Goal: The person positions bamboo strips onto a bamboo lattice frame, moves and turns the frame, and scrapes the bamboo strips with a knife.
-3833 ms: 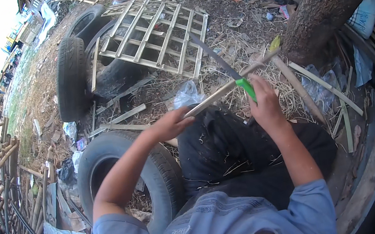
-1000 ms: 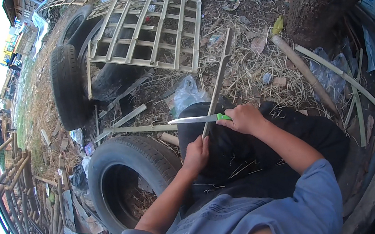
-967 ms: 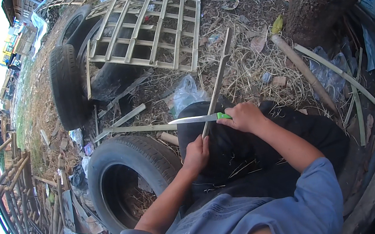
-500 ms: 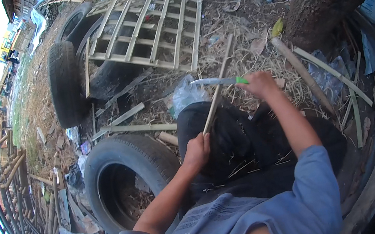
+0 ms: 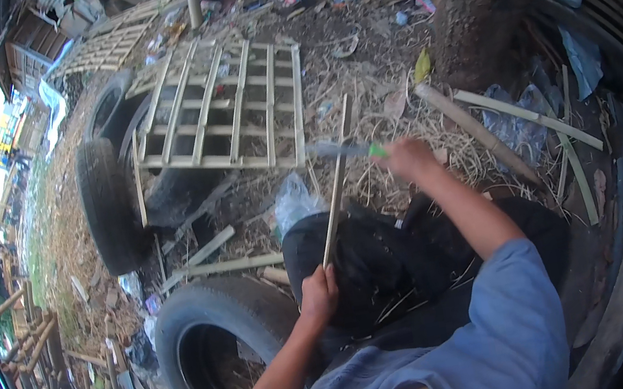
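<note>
My left hand is closed round the near end of a thin bamboo strip, which slants up and away over my dark-trousered knee. In my right hand is a knife with a green handle. Its blade, slightly blurred, points left and crosses the strip in the upper part of its length. Whether the edge bites into the strip cannot be made out. Beyond the strip's far end lie pale shavings on the ground.
A tyre lies by my left knee. Further off, a bamboo lattice panel rests over more tyres. To the right are a tree trunk, a thick stick and loose bamboo strips. A clear plastic bag sits beyond my knee.
The knife has slid along the strip toward its far end, away from my left hand. The view has tilted up, so the surroundings sit lower. Both hands keep their grip.
</note>
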Demonstrator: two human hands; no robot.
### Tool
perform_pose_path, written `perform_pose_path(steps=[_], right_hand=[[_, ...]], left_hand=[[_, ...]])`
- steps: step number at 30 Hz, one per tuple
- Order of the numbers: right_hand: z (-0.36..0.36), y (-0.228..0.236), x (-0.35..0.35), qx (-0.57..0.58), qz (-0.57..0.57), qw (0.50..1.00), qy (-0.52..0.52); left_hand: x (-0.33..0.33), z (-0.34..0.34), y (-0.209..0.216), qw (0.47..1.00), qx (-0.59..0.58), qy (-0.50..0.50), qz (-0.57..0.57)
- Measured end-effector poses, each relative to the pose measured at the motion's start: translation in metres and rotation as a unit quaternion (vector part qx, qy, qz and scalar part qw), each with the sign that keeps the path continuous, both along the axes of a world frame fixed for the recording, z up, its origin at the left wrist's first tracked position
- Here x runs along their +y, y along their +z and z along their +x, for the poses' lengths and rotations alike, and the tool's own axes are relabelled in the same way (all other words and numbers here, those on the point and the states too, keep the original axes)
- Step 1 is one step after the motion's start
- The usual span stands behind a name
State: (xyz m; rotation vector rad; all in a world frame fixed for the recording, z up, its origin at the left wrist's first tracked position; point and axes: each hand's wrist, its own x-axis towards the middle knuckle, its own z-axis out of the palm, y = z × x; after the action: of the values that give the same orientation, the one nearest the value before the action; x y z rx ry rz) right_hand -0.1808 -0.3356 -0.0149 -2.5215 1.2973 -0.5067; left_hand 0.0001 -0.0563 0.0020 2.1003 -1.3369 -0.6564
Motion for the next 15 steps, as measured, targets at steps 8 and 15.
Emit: perform_pose_path(steps=[8, 15], right_hand=[[0.024, -0.035, 0.034, -0.057, 0.047, 0.988, 0.139], [0.007, 0.019, 0.012, 0.024, 0.094, 0.991, 0.090]], left_hand=[[0.001, 0.001, 0.006, 1.000, -0.006, 0.008, 0.017], [0.002, 0.002, 0.003, 1.000, -0.021, -0.001, -0.017]])
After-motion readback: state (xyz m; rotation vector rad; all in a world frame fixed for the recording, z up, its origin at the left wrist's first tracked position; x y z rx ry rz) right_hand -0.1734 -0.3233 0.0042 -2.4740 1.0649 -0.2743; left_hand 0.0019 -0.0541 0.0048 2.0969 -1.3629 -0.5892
